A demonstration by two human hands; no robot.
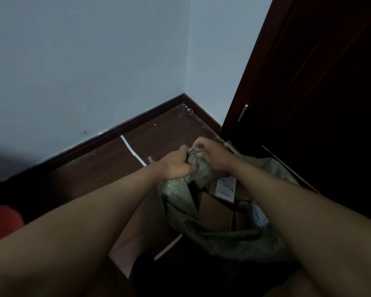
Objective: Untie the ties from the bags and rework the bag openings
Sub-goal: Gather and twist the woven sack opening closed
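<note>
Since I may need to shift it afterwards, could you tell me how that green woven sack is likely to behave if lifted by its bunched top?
The sack looks floppy; its cloth sags in folds. Cardboard boxes inside suggest some weight. Both hands, left and right, grip it, so probably not slippery.

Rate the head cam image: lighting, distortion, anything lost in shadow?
Head view: dim, flat light; the dark wooden door and lower frame crush to black. Wide-angle bending on the skirting. Both the left hand and right hand read clearly on the grey-green woven bag.

Both hands (193,160) on bag (201,170) neck
</note>
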